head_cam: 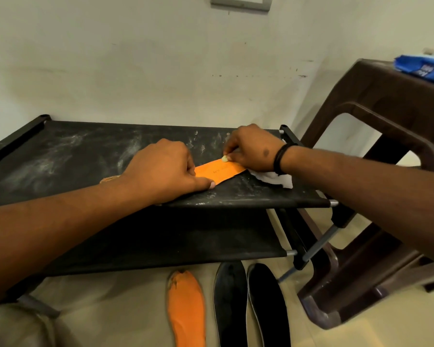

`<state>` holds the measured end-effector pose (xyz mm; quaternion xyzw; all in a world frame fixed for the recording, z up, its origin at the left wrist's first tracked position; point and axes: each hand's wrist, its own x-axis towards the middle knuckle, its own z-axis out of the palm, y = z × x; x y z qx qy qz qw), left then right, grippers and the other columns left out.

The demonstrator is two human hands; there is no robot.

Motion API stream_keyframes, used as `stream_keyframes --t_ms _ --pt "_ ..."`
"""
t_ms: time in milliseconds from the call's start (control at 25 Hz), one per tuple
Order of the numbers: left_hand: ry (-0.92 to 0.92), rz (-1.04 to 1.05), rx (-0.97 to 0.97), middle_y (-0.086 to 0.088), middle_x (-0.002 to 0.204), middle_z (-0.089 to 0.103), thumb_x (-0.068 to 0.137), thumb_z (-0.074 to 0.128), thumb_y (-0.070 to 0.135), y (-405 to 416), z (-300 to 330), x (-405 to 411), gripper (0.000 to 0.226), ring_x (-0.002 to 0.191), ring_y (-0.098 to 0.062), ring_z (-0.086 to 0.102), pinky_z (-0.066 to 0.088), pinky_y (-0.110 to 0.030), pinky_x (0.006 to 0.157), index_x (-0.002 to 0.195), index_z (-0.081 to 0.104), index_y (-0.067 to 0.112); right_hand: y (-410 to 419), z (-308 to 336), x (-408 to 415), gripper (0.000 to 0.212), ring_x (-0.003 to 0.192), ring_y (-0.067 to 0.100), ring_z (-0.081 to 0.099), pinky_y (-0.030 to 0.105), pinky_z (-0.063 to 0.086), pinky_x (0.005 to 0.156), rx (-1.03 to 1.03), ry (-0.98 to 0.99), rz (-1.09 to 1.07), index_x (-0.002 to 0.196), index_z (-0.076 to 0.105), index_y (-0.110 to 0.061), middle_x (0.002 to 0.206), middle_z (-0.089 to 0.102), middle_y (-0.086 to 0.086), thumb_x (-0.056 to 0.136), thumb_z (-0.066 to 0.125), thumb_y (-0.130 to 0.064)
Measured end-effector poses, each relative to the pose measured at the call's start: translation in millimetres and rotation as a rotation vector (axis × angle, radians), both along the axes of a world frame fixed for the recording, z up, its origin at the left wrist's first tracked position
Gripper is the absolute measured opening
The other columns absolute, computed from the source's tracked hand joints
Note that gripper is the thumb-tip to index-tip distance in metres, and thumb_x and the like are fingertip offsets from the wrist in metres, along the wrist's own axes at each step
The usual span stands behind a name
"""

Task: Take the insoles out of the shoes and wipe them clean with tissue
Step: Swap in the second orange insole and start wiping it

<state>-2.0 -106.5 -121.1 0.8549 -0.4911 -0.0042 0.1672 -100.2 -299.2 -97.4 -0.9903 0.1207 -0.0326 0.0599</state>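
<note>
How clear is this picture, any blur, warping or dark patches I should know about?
Head view: wide-angle warping bows the forearms and the rack edges; the brown stool and blue packet at the right edge are smeared; the lower shelf lies in deep shadow; the orange insole is sharp.

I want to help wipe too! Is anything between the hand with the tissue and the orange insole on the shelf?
No, nothing visible is in the way. The right hand presses the white tissue right onto the orange insole lying on the black shelf, while the left hand holds the insole's other end down.
</note>
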Motion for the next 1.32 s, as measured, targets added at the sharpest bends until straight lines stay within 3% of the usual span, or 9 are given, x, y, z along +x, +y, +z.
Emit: stream_keyframes --t_ms 280,560,840,1000,1120,1320 --pt "-0.002 -0.009 0.011 0.008 0.083 0.074 0.053 0.049 0.088 0.4 -0.2 1.3 0.067 0.072 -0.011 0.067 0.059 -0.038 0.065 0.058 0.069 0.024 -18.5 6.5 -20.9 0.021 0.086 0.013 0.063 0.023 0.048 0.080 0.058 0.023 -0.037 0.107 0.076 -0.012 0.105 0.074 0.005 0.089 0.070 -0.021" --pt "-0.009 -0.020 0.010 0.007 0.084 0.074 0.068 0.069 0.076 -0.2 -0.2 0.9 0.054 0.073 -0.012 0.067 0.059 -0.037 0.066 0.059 0.070 0.023 -4.9 4.6 -36.6 0.020 0.090 0.012 0.067 0.026 0.053 0.088 0.100 0.037 0.043 0.101 0.077 -0.010 0.102 0.075 0.002 0.089 0.070 -0.025" --pt "-0.012 -0.016 0.021 0.007 0.082 0.073 0.048 0.043 0.088 -0.2 1.8 0.9 0.068 0.069 -0.011 0.066 0.059 -0.038 0.063 0.056 0.069 0.025 36.2 -5.4 -27.0 0.017 0.091 0.012 0.066 0.026 0.052 0.085 0.099 -0.018 0.155 0.102 0.077 -0.012 0.101 0.075 0.002 0.089 0.067 -0.016" --pt "-0.008 -0.034 0.005 0.008 0.083 0.073 0.047 0.039 0.090 0.9 2.0 0.7 0.072 0.072 -0.010 0.066 0.059 -0.039 0.066 0.059 0.071 0.027 31.5 -4.1 -29.3 0.018 0.090 0.008 0.063 0.021 0.047 0.080 0.081 -0.018 0.169 0.105 0.076 -0.015 0.102 0.073 -0.001 0.090 0.067 -0.018" --pt "-0.006 -0.026 0.001 0.008 0.083 0.073 0.047 0.040 0.089 0.2 1.7 1.4 0.071 0.072 -0.011 0.066 0.059 -0.038 0.066 0.057 0.069 0.025 11.0 0.4 -35.3 0.018 0.081 0.003 0.058 0.020 0.043 0.076 0.085 0.008 0.086 0.103 0.077 -0.017 0.092 0.069 -0.006 0.089 0.071 -0.026" --pt "-0.008 -0.017 0.002 0.006 0.083 0.073 0.049 0.044 0.087 -2.8 1.3 3.0 0.069 0.072 -0.013 0.066 0.058 -0.038 0.066 0.059 0.069 0.023 0.3 -1.0 -25.9 0.022 0.095 0.013 0.066 0.029 0.051 0.093 0.098 -0.047 -0.031 0.106 0.076 -0.011 0.107 0.074 0.003 0.088 0.072 -0.024"
